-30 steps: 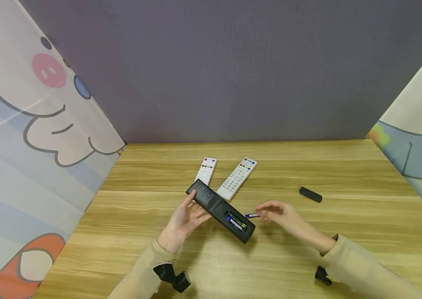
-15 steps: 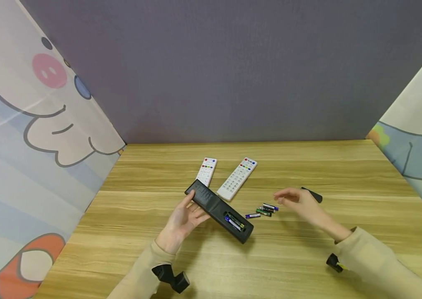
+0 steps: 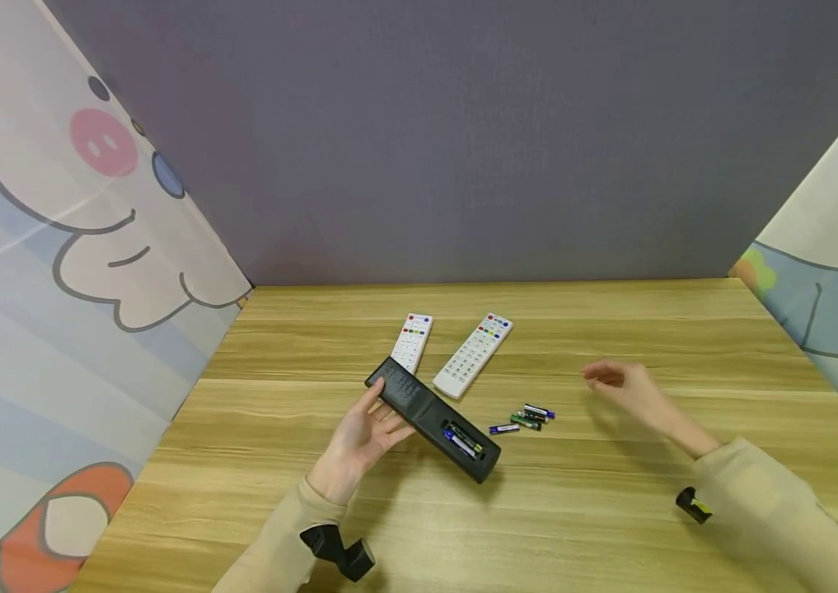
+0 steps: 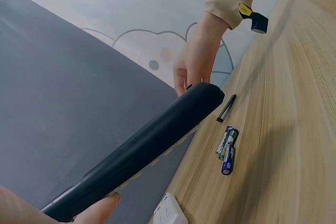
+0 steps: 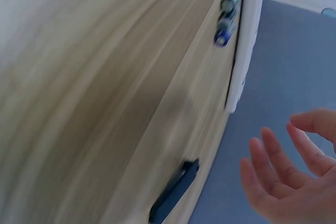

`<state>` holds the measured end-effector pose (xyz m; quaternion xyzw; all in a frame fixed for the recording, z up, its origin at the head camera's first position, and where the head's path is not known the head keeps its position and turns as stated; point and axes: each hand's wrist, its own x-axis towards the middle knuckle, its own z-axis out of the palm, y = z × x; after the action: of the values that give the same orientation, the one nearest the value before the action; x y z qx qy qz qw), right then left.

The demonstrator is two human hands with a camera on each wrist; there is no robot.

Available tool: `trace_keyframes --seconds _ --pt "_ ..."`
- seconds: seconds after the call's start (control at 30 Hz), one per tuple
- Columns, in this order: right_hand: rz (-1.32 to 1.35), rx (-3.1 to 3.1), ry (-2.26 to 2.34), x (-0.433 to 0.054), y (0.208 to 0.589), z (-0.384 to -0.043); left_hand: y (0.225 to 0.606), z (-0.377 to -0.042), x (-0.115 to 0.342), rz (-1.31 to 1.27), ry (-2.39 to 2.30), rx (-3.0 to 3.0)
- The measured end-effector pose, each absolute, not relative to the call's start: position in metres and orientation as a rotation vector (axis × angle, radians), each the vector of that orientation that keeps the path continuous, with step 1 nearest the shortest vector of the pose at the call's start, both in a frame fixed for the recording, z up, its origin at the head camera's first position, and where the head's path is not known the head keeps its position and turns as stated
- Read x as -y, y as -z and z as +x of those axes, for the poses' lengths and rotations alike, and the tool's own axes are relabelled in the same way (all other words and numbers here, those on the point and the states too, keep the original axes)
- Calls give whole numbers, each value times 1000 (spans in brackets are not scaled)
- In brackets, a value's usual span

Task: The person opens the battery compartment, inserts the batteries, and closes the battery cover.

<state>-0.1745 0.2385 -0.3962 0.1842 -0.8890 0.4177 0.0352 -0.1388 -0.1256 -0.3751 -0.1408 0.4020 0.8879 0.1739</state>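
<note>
My left hand grips a black remote control by its far-left end, thumb on top and fingers beneath. Its back faces up, and two batteries lie in the uncovered compartment. To the right, my right hand is over the table with loosely bent fingers, and nothing shows between them in the right wrist view. Below this hand lies a black battery cover, hidden behind the hand in the head view. Several loose batteries lie on the table between the remote and my right hand.
Two white remotes lie behind the black one: a smaller remote, partly covered by it in the head view, and a longer remote. A grey panel stands along the back edge of the wooden table, with printed cloths at both sides.
My right hand has moved right, away from the loose batteries to over the battery cover, uncovering the batteries to view. The left hand and black remote have barely shifted.
</note>
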Motion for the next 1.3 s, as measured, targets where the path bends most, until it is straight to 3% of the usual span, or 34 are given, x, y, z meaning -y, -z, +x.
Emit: trace_keyframes --seconds 1.3 --pt "459 3061 -943 -272 415 -200 376 -138 126 -423 -2509 -1130"
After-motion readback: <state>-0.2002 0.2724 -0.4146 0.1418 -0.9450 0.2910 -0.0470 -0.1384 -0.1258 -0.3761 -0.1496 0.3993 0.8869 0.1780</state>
